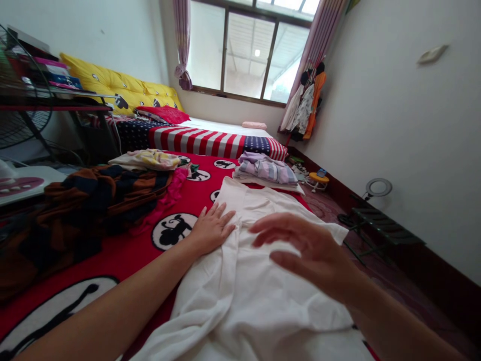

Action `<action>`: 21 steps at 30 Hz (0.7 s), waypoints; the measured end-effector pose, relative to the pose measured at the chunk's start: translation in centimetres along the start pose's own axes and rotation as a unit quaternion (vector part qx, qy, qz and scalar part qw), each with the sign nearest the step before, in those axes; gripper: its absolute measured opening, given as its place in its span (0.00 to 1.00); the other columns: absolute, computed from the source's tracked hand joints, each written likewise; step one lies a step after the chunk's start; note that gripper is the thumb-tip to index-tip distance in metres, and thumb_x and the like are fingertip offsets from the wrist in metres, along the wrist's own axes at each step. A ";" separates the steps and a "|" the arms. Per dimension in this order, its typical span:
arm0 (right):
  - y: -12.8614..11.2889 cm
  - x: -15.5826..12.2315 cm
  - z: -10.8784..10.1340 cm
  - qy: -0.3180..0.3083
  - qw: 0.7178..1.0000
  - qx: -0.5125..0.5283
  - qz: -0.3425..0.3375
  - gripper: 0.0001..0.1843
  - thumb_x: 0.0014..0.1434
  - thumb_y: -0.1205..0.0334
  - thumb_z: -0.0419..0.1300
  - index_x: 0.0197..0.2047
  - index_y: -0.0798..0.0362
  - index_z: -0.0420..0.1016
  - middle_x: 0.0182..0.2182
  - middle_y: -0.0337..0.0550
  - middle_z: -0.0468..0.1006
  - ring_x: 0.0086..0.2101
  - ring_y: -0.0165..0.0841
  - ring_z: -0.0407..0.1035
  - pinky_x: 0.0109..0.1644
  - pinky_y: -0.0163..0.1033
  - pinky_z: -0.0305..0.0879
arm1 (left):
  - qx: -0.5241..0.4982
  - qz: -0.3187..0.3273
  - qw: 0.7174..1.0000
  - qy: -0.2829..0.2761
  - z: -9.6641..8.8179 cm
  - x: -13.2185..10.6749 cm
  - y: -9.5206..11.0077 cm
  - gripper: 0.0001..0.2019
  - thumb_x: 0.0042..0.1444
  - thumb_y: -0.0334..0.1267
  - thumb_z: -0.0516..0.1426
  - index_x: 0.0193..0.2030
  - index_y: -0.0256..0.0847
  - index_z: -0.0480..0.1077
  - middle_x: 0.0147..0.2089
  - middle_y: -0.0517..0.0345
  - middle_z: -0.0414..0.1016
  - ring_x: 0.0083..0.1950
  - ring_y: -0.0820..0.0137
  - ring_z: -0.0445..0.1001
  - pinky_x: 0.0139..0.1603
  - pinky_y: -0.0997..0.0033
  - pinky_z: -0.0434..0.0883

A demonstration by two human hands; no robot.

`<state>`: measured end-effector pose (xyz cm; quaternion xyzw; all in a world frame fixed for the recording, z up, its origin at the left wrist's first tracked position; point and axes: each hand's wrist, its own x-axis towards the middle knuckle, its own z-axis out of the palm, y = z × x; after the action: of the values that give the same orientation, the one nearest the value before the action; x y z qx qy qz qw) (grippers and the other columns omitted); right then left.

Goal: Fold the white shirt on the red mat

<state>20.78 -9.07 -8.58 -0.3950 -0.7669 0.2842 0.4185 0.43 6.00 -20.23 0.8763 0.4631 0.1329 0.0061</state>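
Observation:
A white short-sleeved shirt (270, 271) lies spread on the red patterned blanket (139, 260), with wrinkles and a folded strip along its left side. My left hand (214, 228) rests flat on the shirt's left edge near the sleeve, fingers spread. Above the middle of the shirt hovers my right hand (304, 245), a little blurred, its fingers curved and apart from the thumb with nothing between them. The near part of the shirt runs out of view at the bottom.
Folded clothes (266, 168) are stacked beyond the shirt. Rumpled brown-and-navy cloth (108, 195) and a yellow-and-white garment (150, 159) lie to the left. A dark folding stool (387, 225) and a ring light (379, 187) stand at right. Behind is a bed with a striped cover (203, 143).

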 end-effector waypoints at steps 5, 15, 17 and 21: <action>11.2 -2.1 -9.9 0.211 0.848 -0.418 0.247 0.30 0.46 0.55 0.66 0.52 0.61 0.72 0.54 0.63 0.70 0.55 0.52 0.64 0.58 0.53 0.61 | -0.006 0.005 1.000 0.012 -0.1 -0.1 0.2 0.25 0.65 0.51 0.45 0.66 0.48 0.61 0.70 0.46 0.53 0.72 0.53 0.48 0.67 0.44 0.50; 14.0 -4.8 -13.7 0.224 0.810 -0.370 0.395 0.15 0.48 0.52 0.60 0.28 0.57 0.76 0.27 0.52 0.79 0.30 0.45 0.74 0.30 0.41 0.65 | -0.061 0.001 0.998 0.025 -0.1 -0.1 0.1 0.24 0.63 0.49 0.49 0.63 0.47 0.64 0.70 0.45 0.54 0.71 0.50 0.48 0.66 0.39 0.48; 13.5 -2.8 -13.6 0.281 0.808 -0.339 0.391 0.14 0.47 0.53 0.60 0.29 0.57 0.75 0.28 0.54 0.79 0.30 0.44 0.74 0.29 0.41 0.65 | -0.095 0.006 0.995 0.042 -0.7 0.1 0.1 0.21 0.62 0.46 0.51 0.60 0.46 0.67 0.69 0.45 0.56 0.71 0.51 0.51 0.67 0.38 0.48; 11.6 2.5 -11.6 0.333 0.861 -0.191 0.335 0.16 0.45 0.54 0.63 0.36 0.56 0.74 0.29 0.51 0.79 0.27 0.41 0.73 0.25 0.39 0.66 | -0.250 0.040 0.955 0.152 -2.1 0.5 0.4 0.15 0.60 0.37 0.54 0.53 0.40 0.73 0.62 0.46 0.68 0.64 0.60 0.64 0.67 0.50 0.57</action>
<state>34.26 0.39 -10.77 -0.7710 -0.4426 0.1069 0.4452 0.50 5.95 -18.02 0.8339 0.3751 0.3763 0.1494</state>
